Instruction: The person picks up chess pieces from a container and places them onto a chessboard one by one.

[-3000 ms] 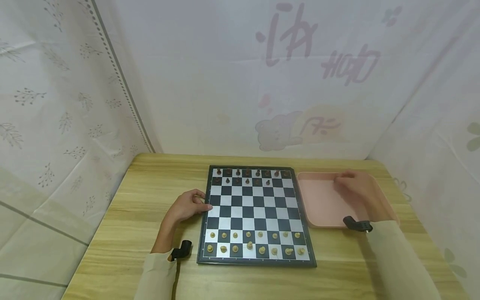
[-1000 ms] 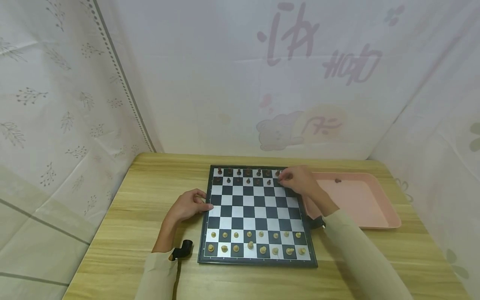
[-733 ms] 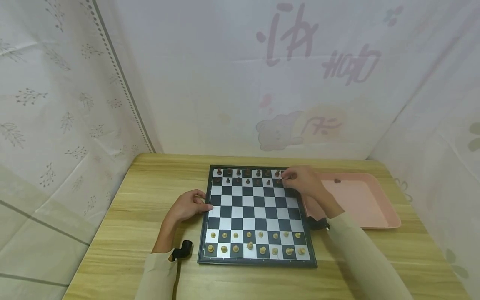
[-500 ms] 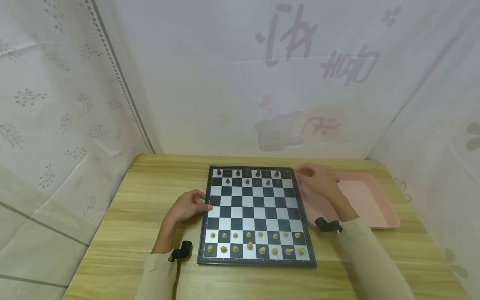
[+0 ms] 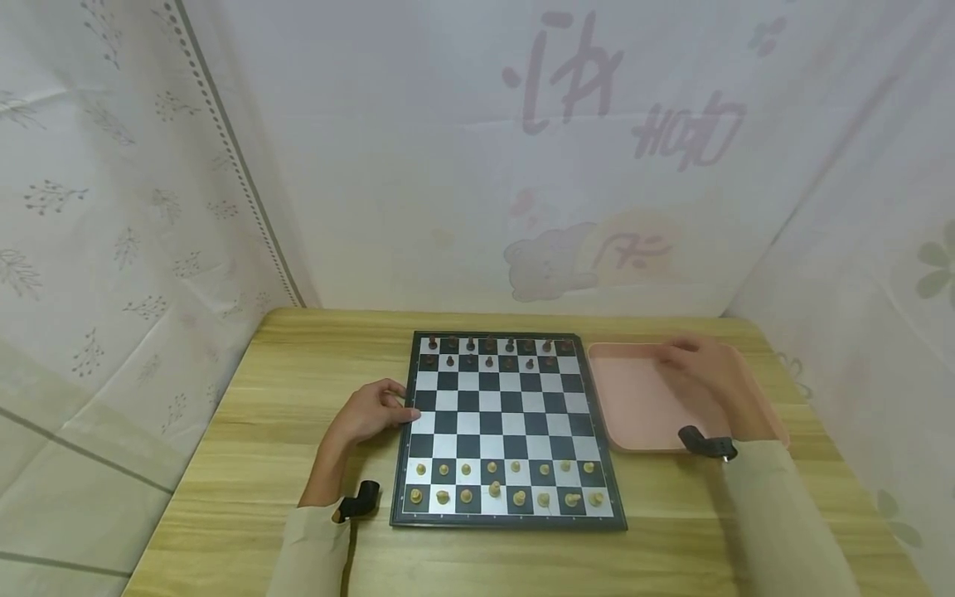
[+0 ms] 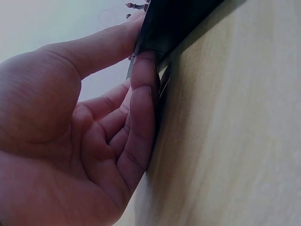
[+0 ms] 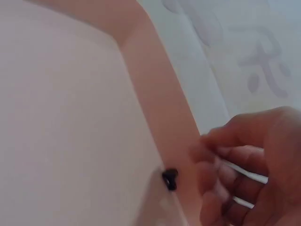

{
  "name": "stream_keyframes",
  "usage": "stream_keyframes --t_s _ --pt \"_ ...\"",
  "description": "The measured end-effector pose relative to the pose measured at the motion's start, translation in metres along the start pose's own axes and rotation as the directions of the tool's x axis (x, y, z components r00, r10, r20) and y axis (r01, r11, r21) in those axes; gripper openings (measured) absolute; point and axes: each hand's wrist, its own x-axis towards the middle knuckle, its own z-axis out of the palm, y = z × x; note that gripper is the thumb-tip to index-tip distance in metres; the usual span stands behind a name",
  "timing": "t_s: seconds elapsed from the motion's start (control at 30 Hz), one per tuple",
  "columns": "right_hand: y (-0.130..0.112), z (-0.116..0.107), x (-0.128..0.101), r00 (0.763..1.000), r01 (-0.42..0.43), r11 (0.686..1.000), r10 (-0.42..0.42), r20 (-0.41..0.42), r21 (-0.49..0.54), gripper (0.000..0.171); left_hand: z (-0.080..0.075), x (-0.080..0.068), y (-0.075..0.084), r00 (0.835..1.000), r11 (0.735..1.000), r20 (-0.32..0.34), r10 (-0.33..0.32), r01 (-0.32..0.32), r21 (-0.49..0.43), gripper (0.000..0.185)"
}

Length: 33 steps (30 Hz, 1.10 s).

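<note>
Pale printed curtains close in a wooden table (image 5: pixel 298 398) carrying a chessboard (image 5: pixel 507 431) and, along its right edge, a pink tray (image 5: pixel 634 406). A second ago the right hand (image 5: pixel 705 369) set a dark pawn on the board's far right; now it has swung back over the tray's far edge, fingers loosely curled beside the last dark piece (image 7: pixel 170 179), not yet gripping it. One square remains unfilled. The left hand (image 5: pixel 370 412) still braces the board's left edge, fingers straight.

I see soft, even, bright light in head view; faint shadows under forearms; wide-angle bending at edges. Right wrist view motion-blurred, right hand (image 7: pixel 254 165) smeared. Left wrist view dim, close, left hand (image 6: pixel 70 141) soft-focused.
</note>
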Motion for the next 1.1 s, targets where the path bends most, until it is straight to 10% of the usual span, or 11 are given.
stream_keyframes --t_s 0.33,0.77,1.1 --pt "0.014 -0.005 0.003 0.979 -0.196 0.958 0.179 0.097 0.208 0.051 0.001 0.001 -0.003 1.000 1.000 -0.002 0.002 -0.002 -0.005 0.049" --pt "-0.012 -0.009 -0.026 0.979 -0.198 0.908 0.203 0.027 0.369 0.037 0.001 0.001 -0.002 1.000 1.000 0.002 0.002 -0.002 -0.008 0.049" --pt "0.005 0.002 -0.021 0.993 -0.001 0.980 0.024 -0.113 0.199 0.021 0.000 0.001 0.000 1.000 1.000 -0.002 0.001 -0.001 -0.008 0.049"
